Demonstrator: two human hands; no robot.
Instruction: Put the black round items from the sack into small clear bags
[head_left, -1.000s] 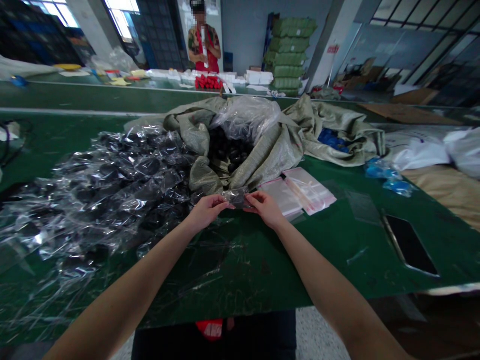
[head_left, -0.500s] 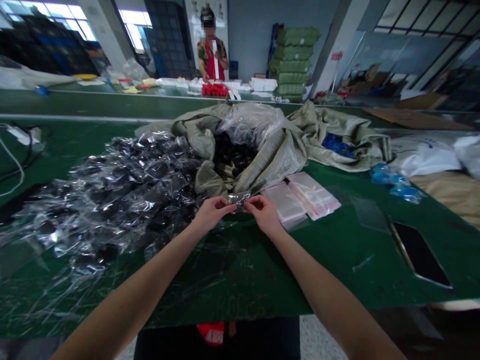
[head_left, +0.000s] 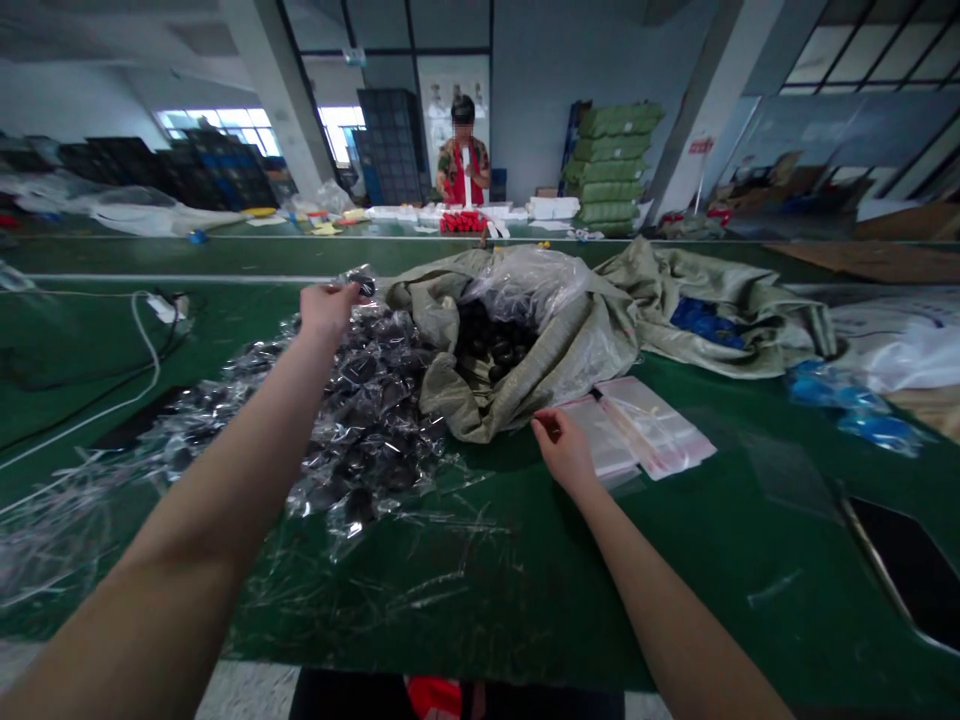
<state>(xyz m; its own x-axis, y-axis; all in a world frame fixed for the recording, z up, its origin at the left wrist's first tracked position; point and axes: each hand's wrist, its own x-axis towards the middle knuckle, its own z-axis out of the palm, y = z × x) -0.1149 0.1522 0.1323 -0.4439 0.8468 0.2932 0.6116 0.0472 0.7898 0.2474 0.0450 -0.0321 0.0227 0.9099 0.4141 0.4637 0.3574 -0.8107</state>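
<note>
My left hand [head_left: 328, 305] is stretched out over the far end of a heap of black pieces in clear plastic bags [head_left: 352, 430]. Its fingers pinch one bagged black piece [head_left: 364, 284]. Beside the clear flat plastic bags [head_left: 611, 450], my right hand [head_left: 564, 448] is low over the table, fingers loosely bent with a gap between them and nothing visible inside. Between and beyond my hands lies an open woven sack [head_left: 577, 355], with loose black round pieces [head_left: 495, 340] in its mouth. What exactly the black pieces are is too small to tell.
A second woven sack [head_left: 780, 325] holds blue pieces [head_left: 709, 322]. Blue bagged pieces [head_left: 847, 400] and a phone [head_left: 907, 565] lie to the right. White cables [head_left: 155, 345] run along the left. Across the far table stands a person [head_left: 463, 170] behind red items [head_left: 463, 222].
My left hand has swung forward and left, carrying the bagged black piece from between both hands to over the heap. The right hand has let go. The view has turned left and tilted up.
</note>
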